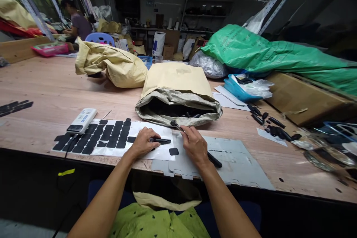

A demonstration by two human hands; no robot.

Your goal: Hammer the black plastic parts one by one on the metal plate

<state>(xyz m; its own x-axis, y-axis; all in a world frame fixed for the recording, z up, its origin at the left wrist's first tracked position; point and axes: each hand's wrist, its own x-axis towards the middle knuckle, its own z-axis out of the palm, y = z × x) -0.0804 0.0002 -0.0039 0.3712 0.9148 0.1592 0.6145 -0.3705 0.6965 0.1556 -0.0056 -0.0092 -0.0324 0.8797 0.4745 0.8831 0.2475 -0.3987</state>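
My left hand (145, 141) is closed around a short black tube-shaped part (164, 141), whose narrower end points right over a white sheet. My right hand (195, 145) grips a ratchet wrench (175, 124) with a round head and metal shank. Its black handle (214, 159) comes out below the palm, slanting down to the right. Between the hands, a loose black rounded-square pad (173, 151) lies at the edge of the white sheet (136, 128). Rows of similar black pads (111, 134) cover the sheet's left part. Beyond the hands, a paper sack (178, 81) opens toward me with dark pieces inside.
A white electronic device (82, 121) with a cable and a thin metal rod (106, 114) lie left. Grey sheeting (237, 160) lies under my right hand. To the right are black parts (276, 132), a blue basket (242, 89) and a cardboard box (309, 96). Another person (79, 22) sits far left.
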